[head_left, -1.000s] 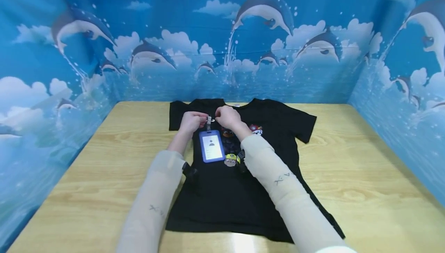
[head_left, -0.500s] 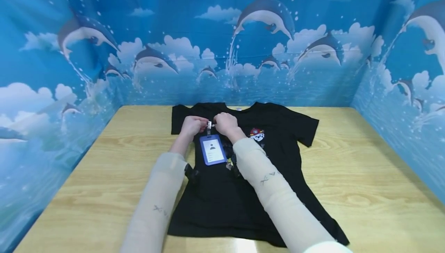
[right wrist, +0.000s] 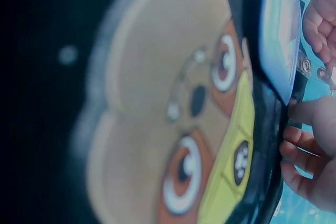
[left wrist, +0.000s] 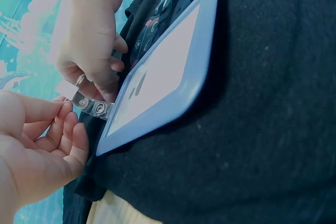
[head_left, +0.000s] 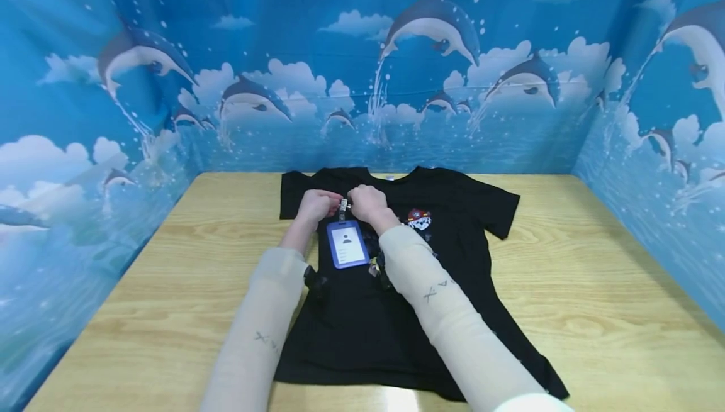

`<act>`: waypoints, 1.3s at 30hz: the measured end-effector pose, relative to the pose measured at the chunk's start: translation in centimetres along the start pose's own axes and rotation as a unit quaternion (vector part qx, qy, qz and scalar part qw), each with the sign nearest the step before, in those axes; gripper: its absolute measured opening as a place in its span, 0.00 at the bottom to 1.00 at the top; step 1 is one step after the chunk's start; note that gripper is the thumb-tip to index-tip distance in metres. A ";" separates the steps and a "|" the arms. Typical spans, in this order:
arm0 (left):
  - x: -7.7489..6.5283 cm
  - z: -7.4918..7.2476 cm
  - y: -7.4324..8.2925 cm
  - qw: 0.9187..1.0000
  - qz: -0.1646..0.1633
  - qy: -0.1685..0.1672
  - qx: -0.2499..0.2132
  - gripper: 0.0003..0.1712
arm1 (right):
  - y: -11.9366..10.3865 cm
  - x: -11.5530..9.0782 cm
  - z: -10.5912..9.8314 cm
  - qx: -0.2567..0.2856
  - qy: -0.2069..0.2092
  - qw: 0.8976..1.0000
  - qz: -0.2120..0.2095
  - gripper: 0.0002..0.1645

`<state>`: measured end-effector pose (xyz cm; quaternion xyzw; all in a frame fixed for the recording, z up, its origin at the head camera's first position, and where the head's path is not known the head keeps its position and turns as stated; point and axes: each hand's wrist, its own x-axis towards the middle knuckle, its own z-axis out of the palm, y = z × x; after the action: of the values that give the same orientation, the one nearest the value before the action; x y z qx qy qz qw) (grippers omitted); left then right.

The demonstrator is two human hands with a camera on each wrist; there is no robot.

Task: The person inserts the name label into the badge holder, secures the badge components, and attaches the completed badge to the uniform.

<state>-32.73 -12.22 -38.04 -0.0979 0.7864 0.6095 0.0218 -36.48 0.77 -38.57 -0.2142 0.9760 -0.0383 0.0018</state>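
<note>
A black T-shirt (head_left: 362, 336) lies spread on the table, with cartoon dog-face prints (right wrist: 194, 103) on its chest. A blue-framed badge holder (head_left: 347, 244) with a white card lies on the left chest. A clear strap (left wrist: 97, 107) with snaps joins it to a small metal clip (head_left: 343, 204). My left hand (head_left: 318, 204) pinches the clip between thumb and forefinger. Right beside it, my right hand (head_left: 368, 202) has its fingers curled at the shirt cloth, seeming to pinch it. An open metal piece (left wrist: 80, 80) of the clip points towards the right fingertips, whose grip is partly hidden.
The light wooden table (head_left: 187, 286) extends to both sides of the shirt. A blue dolphin-print curtain (head_left: 351, 85) stands behind the table and along its sides. The collar (head_left: 391, 178) lies near the back edge.
The head view has tilted slightly. My right hand has moved slightly left, closer to the clip, and its forearm now covers more of the prints. The left hand still pinches the clip.
</note>
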 end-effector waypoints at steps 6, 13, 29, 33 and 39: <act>-0.2 0.3 0.1 1.000 -0.018 -0.004 0.009 0.14 | 0.4 -0.1 0.3 0.027 -0.015 0.999 0.007 0.10; 0.3 0.0 0.8 1.000 -0.013 -0.005 0.018 0.14 | 0.7 0.4 -0.8 0.125 -0.016 0.991 0.035 0.13; 0.7 0.7 0.2 0.999 -0.028 -0.016 -0.005 0.14 | 0.6 0.2 -1.2 0.197 -0.042 0.978 0.051 0.13; 0.9 0.9 0.2 1.000 -0.028 -0.010 -0.003 0.14 | 0.6 0.1 -1.5 0.217 -0.045 0.973 0.056 0.14; 1.1 1.0 0.1 1.000 -0.030 -0.006 -0.002 0.14 | 0.9 -0.1 -1.7 0.258 -0.043 0.962 0.075 0.14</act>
<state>-33.95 -11.32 -38.34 -0.1181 0.7817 0.6107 0.0450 -36.77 1.72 -36.89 -0.1342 0.9454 -0.2790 0.1020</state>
